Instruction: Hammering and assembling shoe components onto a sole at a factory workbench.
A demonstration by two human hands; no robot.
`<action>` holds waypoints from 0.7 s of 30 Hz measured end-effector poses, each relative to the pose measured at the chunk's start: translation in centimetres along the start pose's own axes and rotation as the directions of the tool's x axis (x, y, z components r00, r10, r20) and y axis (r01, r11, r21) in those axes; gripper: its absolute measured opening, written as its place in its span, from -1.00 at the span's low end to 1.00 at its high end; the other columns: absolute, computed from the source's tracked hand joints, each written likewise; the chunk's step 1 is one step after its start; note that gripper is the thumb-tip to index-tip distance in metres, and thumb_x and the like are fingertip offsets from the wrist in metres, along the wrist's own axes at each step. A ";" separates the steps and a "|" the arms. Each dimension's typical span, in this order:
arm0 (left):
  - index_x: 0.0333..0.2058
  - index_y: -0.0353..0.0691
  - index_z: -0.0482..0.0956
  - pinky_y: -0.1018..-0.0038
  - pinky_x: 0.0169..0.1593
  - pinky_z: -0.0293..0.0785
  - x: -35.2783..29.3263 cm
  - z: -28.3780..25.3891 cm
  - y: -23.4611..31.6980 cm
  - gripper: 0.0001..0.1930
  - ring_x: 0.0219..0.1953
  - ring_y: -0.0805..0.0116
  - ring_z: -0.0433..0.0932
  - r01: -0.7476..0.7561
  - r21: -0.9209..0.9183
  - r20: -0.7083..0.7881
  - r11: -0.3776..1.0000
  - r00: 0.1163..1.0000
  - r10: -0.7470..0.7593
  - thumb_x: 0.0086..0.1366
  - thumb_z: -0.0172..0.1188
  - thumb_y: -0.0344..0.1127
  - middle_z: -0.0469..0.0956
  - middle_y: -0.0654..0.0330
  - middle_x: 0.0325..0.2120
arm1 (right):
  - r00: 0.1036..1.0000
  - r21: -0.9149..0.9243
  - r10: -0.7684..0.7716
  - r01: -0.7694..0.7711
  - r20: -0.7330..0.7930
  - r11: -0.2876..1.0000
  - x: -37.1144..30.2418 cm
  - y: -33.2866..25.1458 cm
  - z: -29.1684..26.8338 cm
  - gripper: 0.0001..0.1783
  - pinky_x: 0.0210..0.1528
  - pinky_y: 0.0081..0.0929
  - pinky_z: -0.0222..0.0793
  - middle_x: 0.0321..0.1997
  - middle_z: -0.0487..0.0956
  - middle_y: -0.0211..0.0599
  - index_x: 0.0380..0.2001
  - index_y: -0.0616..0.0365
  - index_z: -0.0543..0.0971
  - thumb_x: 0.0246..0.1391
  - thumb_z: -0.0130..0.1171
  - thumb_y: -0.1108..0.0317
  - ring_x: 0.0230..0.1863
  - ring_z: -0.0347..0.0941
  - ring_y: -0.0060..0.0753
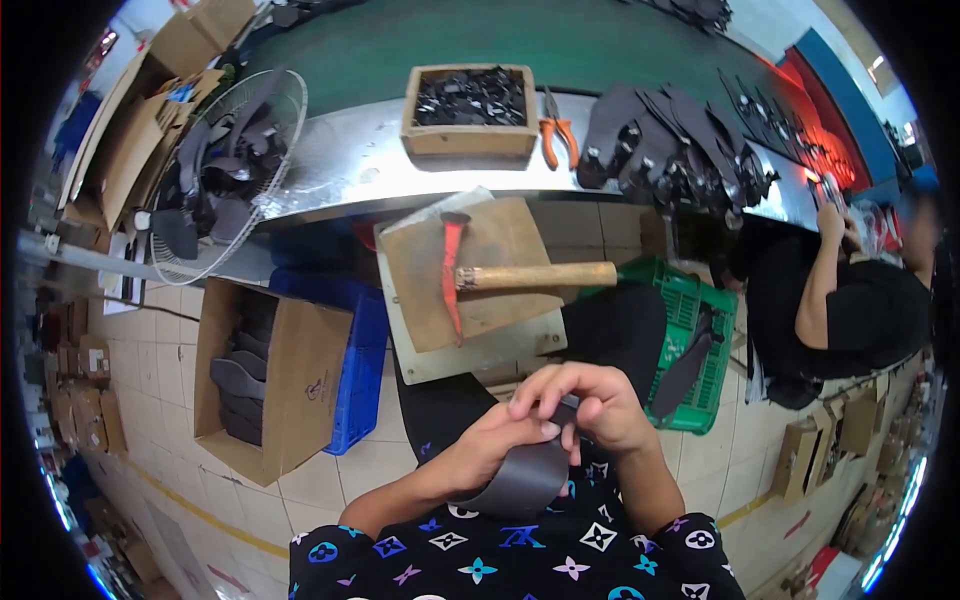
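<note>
Close to my body, a dark grey shoe sole (pixel 528 474) is bent into a curve between my two hands. My left hand (pixel 488 446) is closed around its left side, thumb toward the top end. The fingers of my right hand (pixel 600 402) pinch that same end, partly hiding it; whether a smaller piece is also there I cannot make out. Beyond my hands lies a hammer with a red head (pixel 451 275) and a wooden handle (pixel 540 276). It rests on a tan pad (pixel 410 300) over a pale board (pixel 430 368).
On the metal bench stand a wooden box (pixel 470 144) of small black pieces, orange-handled pliers (pixel 557 135) and strapped soles (pixel 650 130). A wire basket (pixel 285 170) holds soles. Below are a cardboard box (pixel 310 400), a blue crate (pixel 358 385) and a green crate (pixel 718 385). A co-worker (pixel 870 300) sits right.
</note>
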State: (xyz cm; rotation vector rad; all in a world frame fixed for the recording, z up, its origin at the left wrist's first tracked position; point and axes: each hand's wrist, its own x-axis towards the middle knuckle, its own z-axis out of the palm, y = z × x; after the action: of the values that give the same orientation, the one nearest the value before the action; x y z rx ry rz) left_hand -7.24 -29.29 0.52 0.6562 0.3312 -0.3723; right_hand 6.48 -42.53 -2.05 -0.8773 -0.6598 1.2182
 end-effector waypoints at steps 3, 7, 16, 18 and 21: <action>-0.20 -0.43 0.49 0.44 -0.17 0.57 0.0 1.3 -0.3 -0.63 -0.34 0.20 0.64 -0.059 0.077 -0.062 0.995 0.996 0.064 0.37 -0.06 -0.15 0.60 -0.07 -0.33 | 0.985 0.040 0.048 -0.042 -0.167 0.998 -0.7 -0.2 0.9 -0.27 -0.58 -0.82 0.47 0.07 0.53 0.02 -0.11 0.32 0.52 0.16 0.13 -0.28 -0.51 0.52 -0.73; -0.20 -0.47 0.49 0.45 -0.16 0.56 -0.1 2.8 0.2 -0.56 -0.31 0.22 0.63 0.028 0.090 -0.062 0.996 0.998 -0.022 0.39 -0.12 -0.11 0.62 -0.12 -0.36 | 0.984 0.141 0.092 -0.071 -0.154 0.987 -1.6 0.0 0.7 -0.27 -0.42 -0.72 0.52 -0.05 0.54 -0.05 -0.17 0.32 0.52 0.13 0.16 -0.29 -0.35 0.58 -0.56; -0.17 -0.44 0.41 0.31 -0.08 0.60 -0.7 3.0 -0.1 -0.70 -0.19 0.04 0.64 0.017 0.056 0.078 0.998 0.997 -0.022 0.33 -0.01 -0.25 0.50 -0.12 -0.20 | 0.982 0.097 -0.146 0.157 -0.116 0.983 -2.0 -0.5 2.4 -0.35 0.17 -0.12 0.19 -0.37 0.53 -0.29 -0.31 0.18 0.54 0.24 0.01 -0.30 -0.15 0.53 -0.18; -0.16 -0.44 0.40 0.30 -0.08 0.60 -0.7 3.1 0.0 -0.69 -0.19 0.03 0.64 0.047 0.020 0.080 0.999 0.996 -0.048 0.33 0.00 -0.25 0.50 -0.12 -0.21 | 0.983 0.098 -0.153 0.163 -0.105 0.982 -2.1 -0.5 2.3 -0.35 0.15 -0.13 0.22 -0.36 0.53 -0.28 -0.30 0.18 0.54 0.24 0.00 -0.30 -0.15 0.53 -0.19; -0.15 -0.43 0.41 0.31 -0.08 0.59 -0.5 3.2 -0.1 -0.69 -0.18 0.04 0.64 0.079 -0.043 0.052 0.996 0.996 -0.076 0.33 0.02 -0.25 0.51 -0.10 -0.20 | 0.985 0.109 -0.125 0.138 -0.120 0.984 -2.4 -0.2 2.2 -0.35 0.10 -0.16 0.27 -0.35 0.51 -0.28 -0.29 0.17 0.52 0.24 -0.01 -0.31 -0.14 0.51 -0.19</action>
State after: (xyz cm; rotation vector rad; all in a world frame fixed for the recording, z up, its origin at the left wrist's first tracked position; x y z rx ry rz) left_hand -7.13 -31.31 3.07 0.5905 0.3172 -0.4536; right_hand 4.26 -44.39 -0.67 -0.7855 -0.5414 1.0696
